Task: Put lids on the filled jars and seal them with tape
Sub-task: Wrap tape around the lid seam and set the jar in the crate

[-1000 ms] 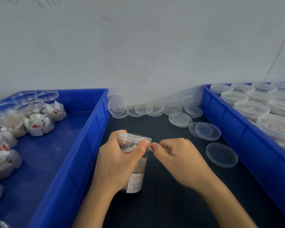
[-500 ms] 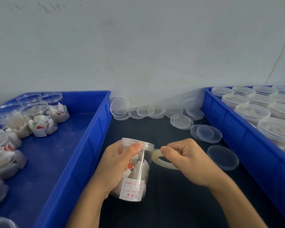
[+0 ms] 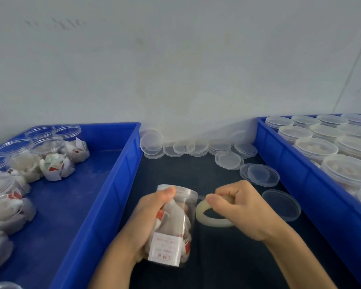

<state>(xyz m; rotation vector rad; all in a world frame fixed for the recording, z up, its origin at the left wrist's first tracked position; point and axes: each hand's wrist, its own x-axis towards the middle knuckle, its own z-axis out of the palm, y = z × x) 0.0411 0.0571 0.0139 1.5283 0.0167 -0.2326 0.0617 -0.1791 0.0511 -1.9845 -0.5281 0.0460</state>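
Head view: left hand (image 3: 152,217) grips clear lidded jar (image 3: 173,228); right hand (image 3: 238,207) pinches translucent tape ring (image 3: 208,217).

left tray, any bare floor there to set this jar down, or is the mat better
The left tray has bare blue floor along its right side, bordered by its right wall and the open jars crowding its left. The mat is bare near the camera, between jar and right tray; loose lids crowd its far end.
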